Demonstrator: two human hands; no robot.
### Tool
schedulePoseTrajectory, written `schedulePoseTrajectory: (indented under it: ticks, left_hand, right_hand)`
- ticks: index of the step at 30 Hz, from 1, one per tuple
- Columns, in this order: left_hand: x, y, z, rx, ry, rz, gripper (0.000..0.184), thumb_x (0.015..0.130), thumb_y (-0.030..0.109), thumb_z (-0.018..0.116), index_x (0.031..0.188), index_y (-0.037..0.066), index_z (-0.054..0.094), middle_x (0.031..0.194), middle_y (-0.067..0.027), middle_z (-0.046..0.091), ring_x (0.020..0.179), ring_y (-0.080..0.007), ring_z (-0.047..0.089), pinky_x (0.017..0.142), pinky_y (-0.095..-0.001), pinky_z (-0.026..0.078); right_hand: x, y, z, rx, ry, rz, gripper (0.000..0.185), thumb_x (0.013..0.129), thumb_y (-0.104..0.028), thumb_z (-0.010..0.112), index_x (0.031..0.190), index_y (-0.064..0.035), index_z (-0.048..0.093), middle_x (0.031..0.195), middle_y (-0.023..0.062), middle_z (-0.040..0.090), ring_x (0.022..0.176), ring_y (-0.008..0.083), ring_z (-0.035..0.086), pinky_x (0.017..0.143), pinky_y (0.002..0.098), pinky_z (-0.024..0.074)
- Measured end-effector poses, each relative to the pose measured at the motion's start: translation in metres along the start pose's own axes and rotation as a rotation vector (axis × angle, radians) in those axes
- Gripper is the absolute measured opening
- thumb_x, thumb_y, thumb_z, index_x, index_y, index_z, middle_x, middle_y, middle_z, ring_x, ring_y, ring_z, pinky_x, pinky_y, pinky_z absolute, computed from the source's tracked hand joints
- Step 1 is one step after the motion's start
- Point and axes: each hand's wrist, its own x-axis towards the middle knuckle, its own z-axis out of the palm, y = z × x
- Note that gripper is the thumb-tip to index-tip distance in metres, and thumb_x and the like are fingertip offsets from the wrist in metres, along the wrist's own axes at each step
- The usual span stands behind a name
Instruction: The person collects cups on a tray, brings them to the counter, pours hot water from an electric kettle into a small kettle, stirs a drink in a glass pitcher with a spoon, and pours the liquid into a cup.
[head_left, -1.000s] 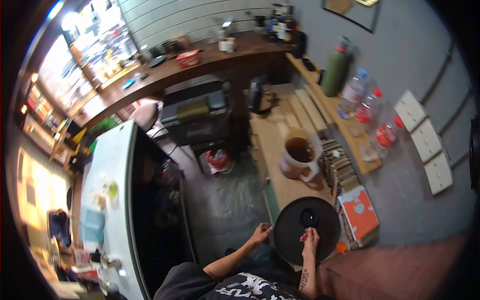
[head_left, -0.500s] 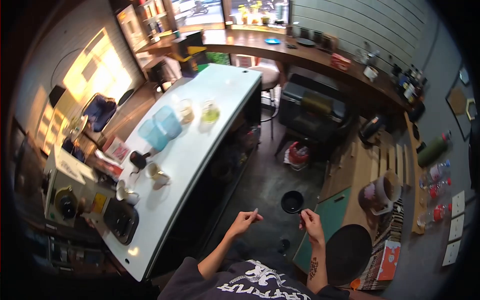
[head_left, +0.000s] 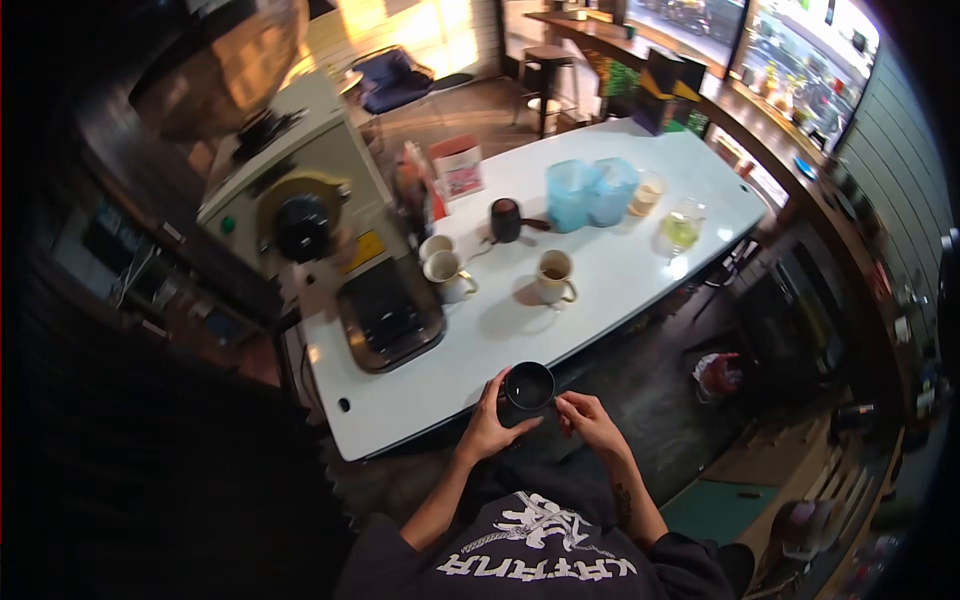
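Note:
A round black cup (head_left: 530, 386) is between my two hands, just in front of the white counter's near edge, with its open top facing me. Around the cup's left side curves my left hand (head_left: 492, 420), fingers along the wall and thumb below. My right hand (head_left: 585, 418) pinches the cup's right side; any handle there is hidden by the fingers. On the counter beyond stand a cream mug (head_left: 553, 277) and two pale mugs close together, the nearer white mug (head_left: 447, 275) with a gold-coloured handle.
A grinder-like machine (head_left: 300, 215) rises at the left beside a dark tray (head_left: 390, 320). Farther along the white counter (head_left: 400, 405) are a dark handled object (head_left: 507, 220), two blue containers (head_left: 590, 195) and a glass jug (head_left: 682, 228). A green cabinet door (head_left: 715, 512) is at lower right.
My view has swung left toward the counter and the machine. The black cup, earlier in my right hand over the floor, is now nearer the counter, and my left hand has come onto it.

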Motion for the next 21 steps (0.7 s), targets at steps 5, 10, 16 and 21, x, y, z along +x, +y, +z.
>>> schedulePoseTrajectory:
  ticks: [5,10,16,21]
  left_hand:
    - [-0.013,-0.045,-0.017,-0.082,0.246,-0.086,0.095,0.071,0.025,0.084,0.145,0.004,0.028,0.131,-0.0199,0.048,0.120,-0.0314,0.051,0.097,-0.0401,0.045]
    - [-0.017,-0.088,-0.032,-0.063,0.373,-0.024,0.094,0.074,0.024,0.082,0.146,0.005,0.026,0.132,-0.0217,0.047,0.119,-0.0330,0.053,0.101,-0.0402,0.043]
    - [-0.032,-0.096,-0.045,-0.175,0.389,-0.135,0.087,0.076,0.023,0.080,0.145,0.008,0.028,0.134,-0.0224,0.046,0.118,-0.0339,0.053,0.100,-0.0429,0.045]
    - [-0.025,-0.090,-0.046,-0.071,0.356,-0.105,0.077,0.080,0.023,0.076,0.142,0.006,0.034,0.133,-0.0209,0.047,0.116,-0.0334,0.054,0.097,-0.0425,0.046]
  right_hand:
    - [0.047,0.013,0.037,-0.007,-0.100,0.039,0.028,0.099,-0.026,0.052,0.088,-0.0021,0.062,0.066,-0.0013,0.055,0.060,0.0074,0.054,0.056,0.0231,0.0443]
    - [0.074,0.017,0.049,-0.006,-0.069,0.078,0.029,0.098,-0.027,0.054,0.093,0.0006,0.063,0.069,0.0009,0.057,0.061,0.0091,0.055,0.057,0.0241,0.0456]
    - [0.093,0.015,0.052,0.025,0.002,0.079,0.029,0.099,-0.027,0.053,0.087,-0.0017,0.060,0.065,-0.0008,0.054,0.057,0.0080,0.052,0.053,0.0222,0.0428]
    - [0.108,0.019,0.050,0.075,-0.007,0.078,0.028,0.098,-0.026,0.053,0.088,-0.0021,0.060,0.065,-0.0011,0.054,0.057,0.0084,0.052,0.053,0.0223,0.0422]
